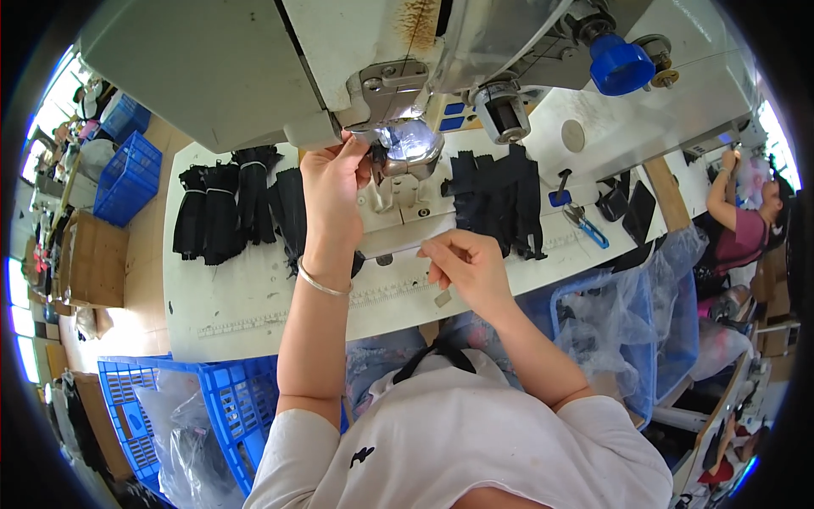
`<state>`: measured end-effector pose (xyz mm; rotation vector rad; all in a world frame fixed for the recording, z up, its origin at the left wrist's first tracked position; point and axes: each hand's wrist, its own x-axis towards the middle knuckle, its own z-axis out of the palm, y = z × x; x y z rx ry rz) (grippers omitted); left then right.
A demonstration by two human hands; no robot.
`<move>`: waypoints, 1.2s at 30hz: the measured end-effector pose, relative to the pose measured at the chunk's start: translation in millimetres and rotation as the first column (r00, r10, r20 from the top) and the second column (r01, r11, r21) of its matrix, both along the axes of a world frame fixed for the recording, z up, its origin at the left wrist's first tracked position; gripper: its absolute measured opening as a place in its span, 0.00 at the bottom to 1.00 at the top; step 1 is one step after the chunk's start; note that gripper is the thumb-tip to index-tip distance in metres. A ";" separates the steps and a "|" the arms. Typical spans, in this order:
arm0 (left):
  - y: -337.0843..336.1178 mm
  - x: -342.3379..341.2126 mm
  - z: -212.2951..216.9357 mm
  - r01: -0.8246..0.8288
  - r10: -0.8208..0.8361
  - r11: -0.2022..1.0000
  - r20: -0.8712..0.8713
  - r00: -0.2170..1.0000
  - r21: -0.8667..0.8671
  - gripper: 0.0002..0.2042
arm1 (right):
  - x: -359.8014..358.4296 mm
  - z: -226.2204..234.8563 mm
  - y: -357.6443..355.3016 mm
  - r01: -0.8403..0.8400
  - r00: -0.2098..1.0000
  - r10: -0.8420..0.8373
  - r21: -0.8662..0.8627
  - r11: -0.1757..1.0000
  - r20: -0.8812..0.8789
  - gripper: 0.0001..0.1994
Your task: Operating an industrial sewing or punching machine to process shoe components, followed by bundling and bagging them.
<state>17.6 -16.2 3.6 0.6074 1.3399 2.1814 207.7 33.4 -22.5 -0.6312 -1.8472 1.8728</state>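
My left hand (pixel 333 182) is raised to the sewing machine's needle area (pixel 403 148), thumb and fingertips pinched together beside the lit metal presser parts. Whatever is between those fingertips is too small to make out. Lower and to the right, my right hand (pixel 469 267) hovers over the front of the white table (pixel 254 310), its fingers curled and thumb against them; anything held there is hidden. Tied bundles of black zippers (pixel 206 216) lie left of my left hand, with more black zippers (pixel 292 208) right beside its wrist. Another black zipper pile (pixel 500 204) lies beyond my right hand.
Blue-handled thread snips (pixel 587 227) lie at the table's right. A blue crate (pixel 229 407) with plastic bags stands below left, a blue bin (pixel 606 339) below right. The machine head (pixel 203 68) overhangs the table. Another person (pixel 738 220) sits at far right.
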 end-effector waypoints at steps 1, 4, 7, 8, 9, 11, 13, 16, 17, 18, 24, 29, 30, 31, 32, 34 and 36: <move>0.5 1.3 0.9 -0.004 0.004 1.000 0.002 1.000 -0.005 0.05 | 2.2 -2.2 -1.1 -0.016 1.000 0.017 -0.020 1.000 0.026 0.11; -1.8 6.2 9.0 -0.104 0.104 0.995 0.038 0.994 -0.010 0.05 | -0.3 -9.3 -3.1 -0.032 0.999 0.032 -0.018 0.999 0.015 0.11; -6.3 -0.8 17.9 0.001 -0.009 0.993 -0.071 0.997 -0.116 0.02 | -12.2 -2.1 1.9 -0.005 0.999 0.007 0.043 0.999 -0.049 0.12; -7.8 0.3 27.0 0.038 -0.046 0.993 -0.064 0.997 -0.111 0.03 | -17.6 4.3 2.4 -0.001 0.996 0.006 0.062 0.998 -0.089 0.12; -18.6 -5.2 29.7 0.044 -0.055 0.992 -0.091 0.994 -0.114 0.04 | -27.7 9.4 -4.6 -0.012 0.995 0.015 0.029 1.000 -0.100 0.12; -35.2 -11.0 37.5 0.010 -0.036 0.986 -0.155 0.987 -0.166 0.07 | -46.5 16.9 -9.3 -0.036 0.982 0.022 -0.075 0.997 -0.187 0.13; -58.9 -16.5 37.2 0.037 -0.091 0.958 -0.177 0.980 -0.285 0.07 | -64.4 19.4 -16.4 -0.081 0.973 0.044 -0.158 0.984 -0.225 0.14; -86.5 -14.1 25.5 0.048 -0.144 0.911 -0.208 0.968 -0.409 0.07 | -87.5 17.0 -25.3 -0.110 0.965 0.044 -0.248 0.962 -0.258 0.14; -95.0 -16.0 19.9 0.031 -0.161 0.887 -0.245 0.956 -0.461 0.07 | -92.8 15.1 -25.4 -0.150 0.970 0.112 -0.166 0.975 -0.217 0.13; -102.4 -19.5 17.9 0.042 -0.176 0.881 -0.245 0.953 -0.471 0.07 | -97.1 13.4 -26.7 -0.191 0.970 0.175 -0.085 0.978 -0.168 0.13; -132.4 -65.5 1.9 -0.593 -0.584 0.715 -0.783 -0.214 -0.371 0.31 | -113.1 -5.1 -23.1 -0.351 0.936 0.351 -0.009 0.936 -0.001 0.13; -117.6 -67.8 0.6 -0.465 -0.731 0.674 -0.425 -0.534 -0.574 0.45 | -95.4 -6.6 -15.5 -0.309 0.935 0.184 0.442 0.842 0.303 0.19; -117.8 -67.9 -3.5 -0.463 -0.729 0.676 -0.426 -0.536 -0.573 0.45 | -85.0 -14.0 -15.8 -0.306 0.936 0.180 0.443 0.843 0.303 0.19; -116.1 -65.4 -7.9 -0.388 -0.704 0.696 -0.468 -0.534 -0.604 0.43 | -69.6 -25.7 -15.7 -0.261 0.961 0.172 0.520 0.813 0.215 0.24; -110.7 -63.2 -17.1 -0.289 -0.667 0.722 -0.522 -0.532 -0.628 0.40 | -52.4 -35.5 -16.4 -0.205 0.979 0.152 0.595 0.777 0.139 0.29; -105.0 -47.4 -30.1 -0.122 -0.627 0.747 -0.634 -0.453 -0.653 0.38 | -15.2 -42.6 -28.6 -0.367 0.928 0.203 0.685 0.629 0.311 0.41; -104.4 -26.3 -41.2 -0.014 -0.654 0.735 -0.703 -0.279 -0.678 0.38 | 5.7 -50.9 -40.7 -0.393 0.916 0.119 0.799 0.455 0.383 0.44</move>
